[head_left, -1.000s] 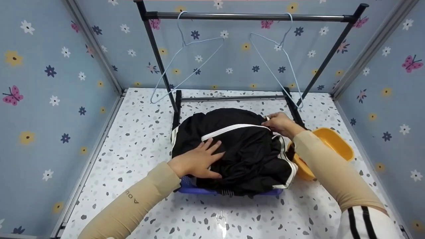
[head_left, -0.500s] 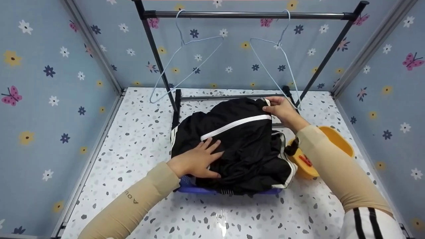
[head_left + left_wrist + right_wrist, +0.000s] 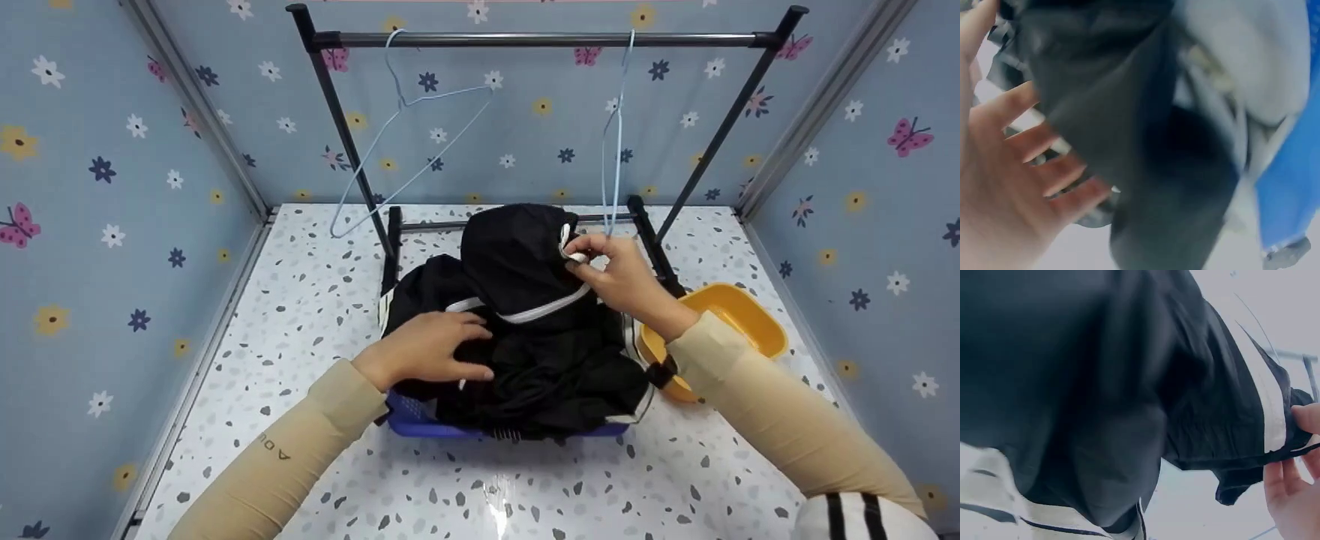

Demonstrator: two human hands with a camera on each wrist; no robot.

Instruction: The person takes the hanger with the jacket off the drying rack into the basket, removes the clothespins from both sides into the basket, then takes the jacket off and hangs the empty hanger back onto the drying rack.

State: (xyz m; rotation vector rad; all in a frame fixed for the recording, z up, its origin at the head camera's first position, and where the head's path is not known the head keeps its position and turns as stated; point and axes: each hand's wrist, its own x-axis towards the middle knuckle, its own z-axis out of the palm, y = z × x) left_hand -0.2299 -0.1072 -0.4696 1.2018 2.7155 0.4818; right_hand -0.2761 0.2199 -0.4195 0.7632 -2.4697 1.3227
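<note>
A black garment with white stripes (image 3: 517,251) lies heaped over a blue basket (image 3: 431,430); its exact kind is hard to tell. My right hand (image 3: 634,281) pinches a white-trimmed edge of it between thumb and fingers, holding that part raised and folded over. In the right wrist view, the fingers grip the hem beside a white band (image 3: 1269,405). My left hand (image 3: 420,346) is at the heap's left side, its fingers spread and slightly bent. Dark cloth (image 3: 1100,101) hangs across its fingertips in the left wrist view and hides part of them.
Behind the heap stands a black rack (image 3: 510,40). Two pale blue wire hangers hang on it, a left hanger (image 3: 448,92) and a right hanger (image 3: 618,150). A yellow container (image 3: 754,319) is at the right, partly behind the right forearm. Flowered walls (image 3: 67,247) enclose the speckled surface (image 3: 300,262).
My right hand first lifted the garment's edge away from me, then brought it inward to the left, folding the cloth over. My left hand's fingers have bent slightly. The right hanger has turned edge-on.
</note>
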